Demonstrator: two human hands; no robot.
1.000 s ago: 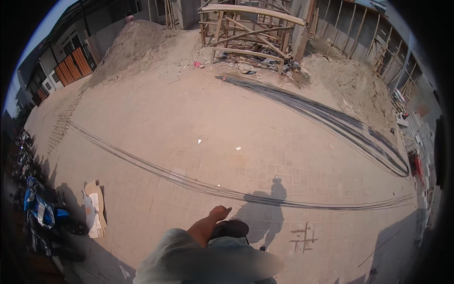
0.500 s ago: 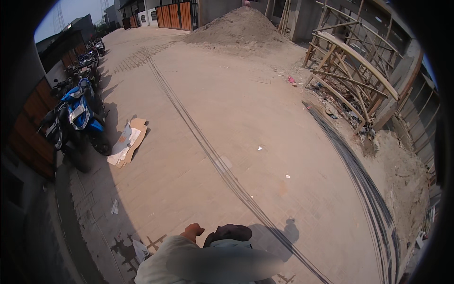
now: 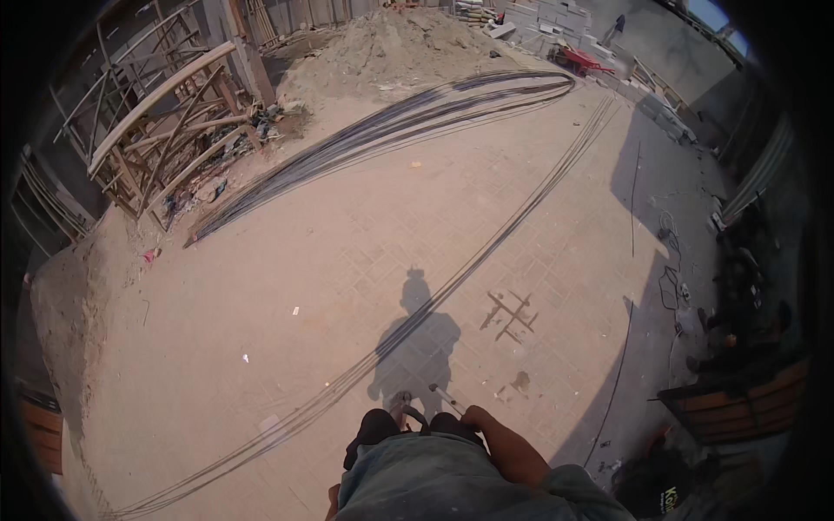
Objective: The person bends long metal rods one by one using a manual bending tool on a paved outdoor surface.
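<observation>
Below the centre, my right hand (image 3: 473, 418) is closed around what looks like a hammer (image 3: 447, 399). Its pale shaft points forward and left, with a small dark head at the far end, over the paving. Of my left arm only a narrow strip of skin (image 3: 333, 501) shows beside the grey-green shirt (image 3: 426, 478); the left hand itself is hidden. My dark-clad knees and one foot (image 3: 400, 401) appear just ahead of the shirt. A dark curved strap-like piece (image 3: 418, 418) lies between the knees.
Thin long steel rods (image 3: 486, 252) cross the sandy paving diagonally. Beyond them lies a thick looped bundle of dark rods (image 3: 373, 139). Wooden scaffolding (image 3: 165, 122) stands far left, a sand heap (image 3: 400, 43) at the back. A red wheelbarrow (image 3: 580, 61) is far right, near pale blocks (image 3: 556, 22).
My view has swung far to the right, so the motorbikes and cardboard are gone from sight. The right hand and hammer now show; the left hand has left view.
</observation>
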